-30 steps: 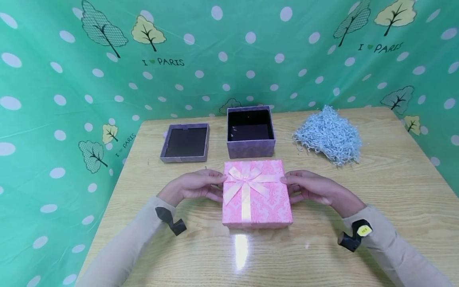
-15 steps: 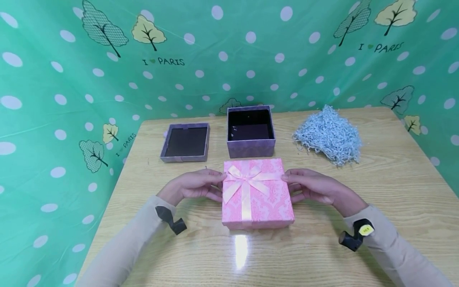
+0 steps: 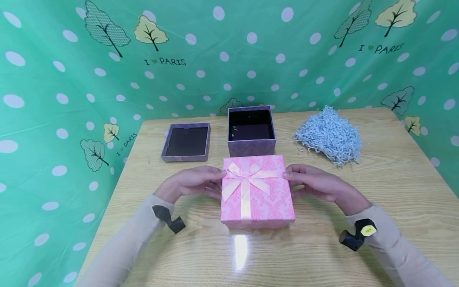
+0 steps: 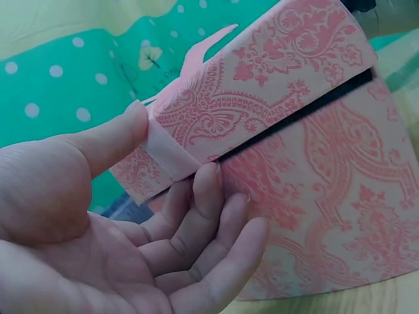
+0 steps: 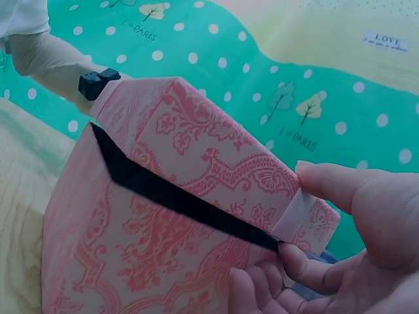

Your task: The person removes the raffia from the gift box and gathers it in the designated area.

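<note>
The left hand (image 3: 195, 181) and right hand (image 3: 319, 184) pinch opposite sides of the pink patterned lid (image 3: 274, 195), thumbs at its top edge, fingertips under its rim; the paired grip likely keeps it level. A dark strip (image 4: 302, 114) parts it from the pink box base (image 4: 334, 196), centred between both arms, presumably for even reach, before the open purple box (image 3: 251, 148).

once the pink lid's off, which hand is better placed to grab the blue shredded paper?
Probably your right hand: it holds the pink lid on the side nearer the blue shredded paper; your left hand is opposite.
</note>
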Motion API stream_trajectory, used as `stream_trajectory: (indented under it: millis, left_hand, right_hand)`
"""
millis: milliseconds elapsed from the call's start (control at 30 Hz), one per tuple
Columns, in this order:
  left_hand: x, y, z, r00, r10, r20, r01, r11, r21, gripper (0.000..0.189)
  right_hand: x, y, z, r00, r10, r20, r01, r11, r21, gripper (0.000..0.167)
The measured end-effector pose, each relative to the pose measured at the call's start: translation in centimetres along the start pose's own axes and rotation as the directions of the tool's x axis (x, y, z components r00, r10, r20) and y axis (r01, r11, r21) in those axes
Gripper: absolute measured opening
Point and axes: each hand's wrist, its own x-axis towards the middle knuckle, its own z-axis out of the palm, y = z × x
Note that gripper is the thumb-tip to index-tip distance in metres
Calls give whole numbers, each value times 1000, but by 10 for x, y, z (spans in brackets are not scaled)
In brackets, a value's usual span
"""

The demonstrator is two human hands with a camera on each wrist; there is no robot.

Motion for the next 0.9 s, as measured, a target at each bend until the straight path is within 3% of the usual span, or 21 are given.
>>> stream_trajectory:
  millis: [233,467,567,700,833,900]
  left_hand:
    - [-11,17,3,992,105,-66,-99,992,82,20]
    - [-23,40,8,961,234,-148,-206,961,183,20]
    - [-26,48,9,933,304,-193,-252,934,254,19]
    - [-30,58,11,881,399,-254,-304,890,341,22]
    - [-34,65,12,837,440,-324,-303,867,395,32]
    - [-36,67,11,813,459,-357,-303,858,415,38]
  right_hand:
    - [-3,-12,3,997,-60,-56,56,996,-69,23]
    - [-5,-33,9,981,-152,-122,139,984,-113,32]
    - [-6,-44,12,965,-191,-180,165,975,-152,36]
    - [-7,-59,16,939,-247,-241,190,953,-238,42]
    - [-7,-70,18,907,-321,-272,228,919,-323,42]
    - [-7,-74,20,882,-365,-297,245,895,-371,41]
